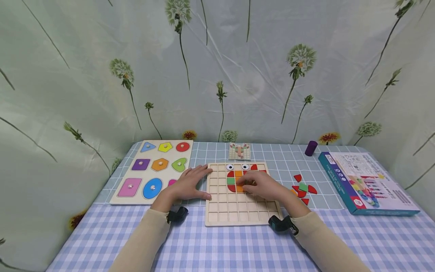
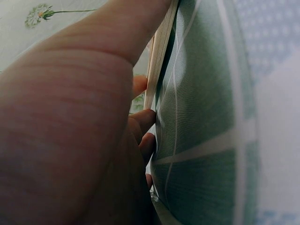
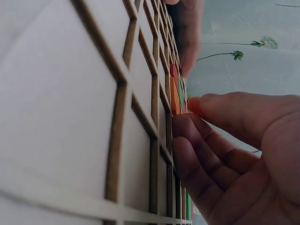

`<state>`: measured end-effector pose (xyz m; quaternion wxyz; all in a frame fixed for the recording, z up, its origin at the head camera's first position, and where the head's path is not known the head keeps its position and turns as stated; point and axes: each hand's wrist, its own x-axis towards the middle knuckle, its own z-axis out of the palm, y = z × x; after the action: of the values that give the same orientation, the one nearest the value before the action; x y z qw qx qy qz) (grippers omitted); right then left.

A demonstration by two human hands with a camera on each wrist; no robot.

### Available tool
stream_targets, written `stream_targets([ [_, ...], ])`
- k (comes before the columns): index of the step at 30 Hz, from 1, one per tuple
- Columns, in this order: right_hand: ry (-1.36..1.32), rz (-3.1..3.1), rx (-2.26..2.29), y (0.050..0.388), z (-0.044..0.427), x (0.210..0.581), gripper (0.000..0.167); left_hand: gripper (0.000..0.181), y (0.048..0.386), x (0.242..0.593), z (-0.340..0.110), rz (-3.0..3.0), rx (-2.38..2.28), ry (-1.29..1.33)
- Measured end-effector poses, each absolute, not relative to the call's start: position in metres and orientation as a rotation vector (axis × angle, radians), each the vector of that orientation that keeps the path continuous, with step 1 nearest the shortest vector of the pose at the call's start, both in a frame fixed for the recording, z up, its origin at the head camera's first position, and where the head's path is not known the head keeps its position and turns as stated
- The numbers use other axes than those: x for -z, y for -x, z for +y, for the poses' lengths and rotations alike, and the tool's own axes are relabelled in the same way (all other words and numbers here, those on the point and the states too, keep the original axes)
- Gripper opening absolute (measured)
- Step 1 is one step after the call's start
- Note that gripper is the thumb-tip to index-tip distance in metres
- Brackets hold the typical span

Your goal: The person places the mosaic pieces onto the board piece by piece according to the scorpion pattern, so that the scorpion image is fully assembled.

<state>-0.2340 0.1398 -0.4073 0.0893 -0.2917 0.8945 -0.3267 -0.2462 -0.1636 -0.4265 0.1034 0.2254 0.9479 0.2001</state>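
Observation:
A square wooden grid board (image 1: pixel 224 217) lies in front of me. My left hand (image 1: pixel 192 184) touches its left edge with thumb and fingers spread; the left wrist view shows the board's edge (image 2: pixel 159 51) beside the fingers. My right hand (image 1: pixel 263 184) is over the board's middle, fingers bent, fingertips pinching at an orange tile (image 3: pixel 175 96). The hand partly hides that contact. Around it in the grid sit a green tile (image 1: pixel 230 181), red curved tiles (image 1: pixel 231 187) and two eye tiles (image 1: pixel 230 167).
A picture card (image 1: pixel 239 152) lies behind the board. Loose red, green and orange pieces (image 1: pixel 302 187) are scattered at its right. Farther right are a boxed game (image 1: pixel 374 185) and a purple cylinder (image 1: pixel 310 148). A shape puzzle board (image 1: pixel 136 155) lies at left.

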Motion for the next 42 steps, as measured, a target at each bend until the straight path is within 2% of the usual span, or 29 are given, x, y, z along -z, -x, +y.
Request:
stream_targets([
  [9, 0.764, 2.585, 1.000, 0.236, 0.144, 0.401, 0.021, 0.099, 0.246, 0.427, -0.165, 2.796, -0.586, -0.670],
  [16, 0.850, 2.547, 1.048, 0.238, 0.156, 0.394, 0.024, 0.098, 0.246, 0.425, -0.164, 2.798, -0.581, -0.665],
  [23, 0.663, 2.645, 1.060, 0.235, 0.171, 0.386, 0.022, 0.098, 0.246, 0.425, -0.165, 2.797, -0.583, -0.658],
  [42, 0.589, 2.751, 0.916, 0.231, 0.221, 0.384, 0.036, 0.099, 0.246, 0.427, -0.165, 2.798, -0.567, -0.659],
])
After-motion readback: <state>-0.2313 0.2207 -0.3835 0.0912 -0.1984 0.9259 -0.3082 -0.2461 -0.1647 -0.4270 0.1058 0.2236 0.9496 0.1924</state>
